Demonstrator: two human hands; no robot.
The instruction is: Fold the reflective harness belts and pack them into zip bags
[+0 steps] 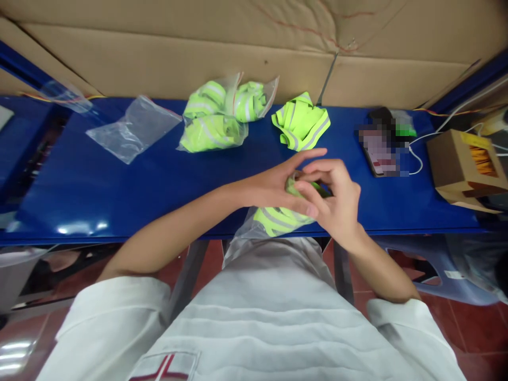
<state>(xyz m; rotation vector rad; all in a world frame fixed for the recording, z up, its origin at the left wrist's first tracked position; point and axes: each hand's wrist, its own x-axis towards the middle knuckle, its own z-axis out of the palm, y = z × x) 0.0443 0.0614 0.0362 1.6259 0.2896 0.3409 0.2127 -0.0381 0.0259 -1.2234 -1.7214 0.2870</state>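
At the table's front edge, a clear plastic bag [248,225] with a neon yellow-green reflective strap [278,219] inside lies under my hands. My left hand [273,185] grips the bag from the left, thumb across its near side and index finger stretched out beyond it. From the right, my right hand [337,201] curls its thumb and fingertips together on the strap at the bag's upper part. The fingers partly cover that spot. Just beyond my hands sits a loose, folded reflective strap [304,124] of the same colour, outside any bag.
Several filled bags of reflective straps [214,132] are grouped at the back of the blue table [159,190]. Left of them lies a flat clear bag [133,129]. At right are a phone [381,151], a white cable [416,159] and a cardboard box [456,164]. Cardboard [198,47] lines the back.
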